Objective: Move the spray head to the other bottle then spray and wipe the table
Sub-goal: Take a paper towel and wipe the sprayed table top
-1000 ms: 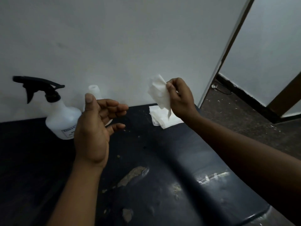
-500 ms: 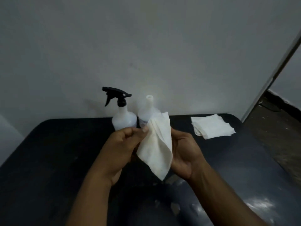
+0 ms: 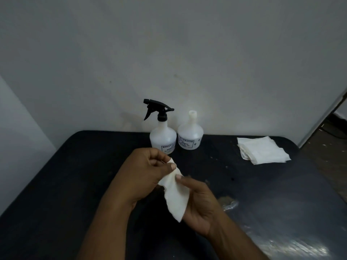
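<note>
Item: white cloth [image 3: 175, 194], hanging above the dark table [image 3: 75, 175]. We pinch its top corner with our left hand [image 3: 148, 171]; our right hand [image 3: 199, 205] cups it, thumb pressing. Behind: bottle [image 3: 163, 136] wearing the black spray head [image 3: 156, 108], open bottle [image 3: 190, 135] just beside it, cloth stack [image 3: 262, 150] to the right.

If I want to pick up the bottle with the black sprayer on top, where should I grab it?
Grab the spray bottle by its thin neck, just under the black spray head. Come from the front, on the left side: the open bottle crowds its right and the wall is close behind. It stands upright, and the trigger hangs left, so fingers would likely hook under it easily.
</note>
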The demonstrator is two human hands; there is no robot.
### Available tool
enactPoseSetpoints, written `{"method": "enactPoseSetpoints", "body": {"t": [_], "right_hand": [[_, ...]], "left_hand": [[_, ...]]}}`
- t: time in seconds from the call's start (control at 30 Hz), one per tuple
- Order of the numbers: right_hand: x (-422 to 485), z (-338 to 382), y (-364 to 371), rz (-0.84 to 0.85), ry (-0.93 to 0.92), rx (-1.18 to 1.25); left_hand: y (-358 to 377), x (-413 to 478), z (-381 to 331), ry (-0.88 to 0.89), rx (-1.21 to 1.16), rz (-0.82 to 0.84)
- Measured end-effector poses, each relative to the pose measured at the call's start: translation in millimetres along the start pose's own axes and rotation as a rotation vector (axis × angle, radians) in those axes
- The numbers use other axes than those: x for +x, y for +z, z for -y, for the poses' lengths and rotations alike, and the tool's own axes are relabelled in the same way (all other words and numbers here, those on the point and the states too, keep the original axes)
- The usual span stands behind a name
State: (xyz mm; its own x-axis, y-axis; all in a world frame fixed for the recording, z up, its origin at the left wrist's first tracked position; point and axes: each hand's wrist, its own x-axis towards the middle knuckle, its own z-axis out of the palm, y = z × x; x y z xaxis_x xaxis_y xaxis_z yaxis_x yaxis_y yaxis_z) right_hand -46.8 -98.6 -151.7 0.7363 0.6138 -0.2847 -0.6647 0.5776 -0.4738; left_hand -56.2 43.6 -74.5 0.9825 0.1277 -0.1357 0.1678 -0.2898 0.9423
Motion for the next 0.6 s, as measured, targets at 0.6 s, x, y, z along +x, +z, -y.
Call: {"method": "enactPoseSetpoints", "body": {"t": [0.6], "right_hand": [[4, 54, -19, -0.632, -0.606, -0.937]], "left_hand": [[-11, 6, 17, -0.161, 0.19, -0.063]]}}
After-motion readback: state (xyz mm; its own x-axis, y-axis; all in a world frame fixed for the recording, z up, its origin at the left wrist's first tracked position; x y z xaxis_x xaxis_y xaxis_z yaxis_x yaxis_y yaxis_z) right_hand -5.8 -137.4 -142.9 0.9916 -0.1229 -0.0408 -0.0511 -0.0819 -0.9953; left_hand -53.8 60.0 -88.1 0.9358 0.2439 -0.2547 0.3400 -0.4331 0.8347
